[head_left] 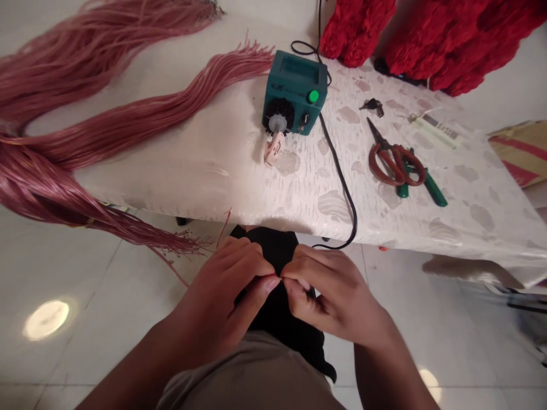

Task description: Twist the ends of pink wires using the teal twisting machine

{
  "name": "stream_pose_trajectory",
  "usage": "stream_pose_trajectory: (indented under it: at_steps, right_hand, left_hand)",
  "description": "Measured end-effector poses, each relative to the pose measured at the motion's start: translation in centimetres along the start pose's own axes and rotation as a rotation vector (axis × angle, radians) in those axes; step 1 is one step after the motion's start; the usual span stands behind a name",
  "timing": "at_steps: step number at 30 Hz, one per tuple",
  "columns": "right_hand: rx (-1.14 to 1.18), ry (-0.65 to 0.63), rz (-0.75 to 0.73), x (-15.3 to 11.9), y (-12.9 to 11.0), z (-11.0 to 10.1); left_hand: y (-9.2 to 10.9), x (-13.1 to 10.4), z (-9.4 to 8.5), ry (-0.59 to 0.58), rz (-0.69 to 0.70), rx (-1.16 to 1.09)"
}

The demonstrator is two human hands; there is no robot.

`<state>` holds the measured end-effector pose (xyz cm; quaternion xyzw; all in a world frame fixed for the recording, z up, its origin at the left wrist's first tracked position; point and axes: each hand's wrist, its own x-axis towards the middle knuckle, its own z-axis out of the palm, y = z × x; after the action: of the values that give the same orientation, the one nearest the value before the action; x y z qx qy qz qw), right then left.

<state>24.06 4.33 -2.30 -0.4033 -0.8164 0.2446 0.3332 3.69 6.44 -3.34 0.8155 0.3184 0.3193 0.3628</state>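
Note:
Both my hands meet above my lap, in front of the table edge, fingertips almost touching. My left hand (235, 285) is closed in a pinch on a thin pink cord (223, 228), one piece of which sticks up past the knuckles. Another stretch runs from behind that hand toward the pink bundle at the left. My right hand (327, 287) is also closed, thumb against index finger. A tiny light-coloured bit shows between the two pinches; what the right fingers hold is too small to name. On the table beyond stands a small green motor box (294, 91) with a pale clip-like piece (274, 149) on its shaft.
Long bundles of pink cord (141, 128) spread over the table's left, some hanging off the edge. Red-handled scissors (397, 162) lie across a green-handled tool (436, 188) at the right. A black cable (337, 165) drapes over the front edge. Red fabric flowers (465, 40) are behind.

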Motion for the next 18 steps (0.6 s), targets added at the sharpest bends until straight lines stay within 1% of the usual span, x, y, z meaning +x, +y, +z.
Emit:
stream_pose_trajectory:
  at_steps: [4, 9, 12, 15, 18]
  right_hand:
    - [0.015, 0.029, 0.002, 0.3, 0.1, -0.1]
    - [-0.047, 0.069, -0.016, 0.5, 0.2, -0.1]
    - [-0.062, 0.094, -0.023, 0.8, 0.3, 0.0]
    - [-0.046, 0.113, -0.028, 1.3, 0.3, -0.1]
    - [-0.017, 0.135, -0.040, 2.2, 0.3, -0.5]
  left_hand:
    - [0.0, 0.3, -0.3, -0.034, 0.014, -0.013]
    - [-0.1, 0.6, -0.6, -0.019, 0.059, 0.039]
    - [-0.1, 0.7, -0.8, -0.003, 0.061, 0.046]
    - [0.0, 1.1, -0.9, 0.041, 0.025, 0.004]
    - [0.3, 1.9, -0.9, 0.141, -0.030, -0.064]
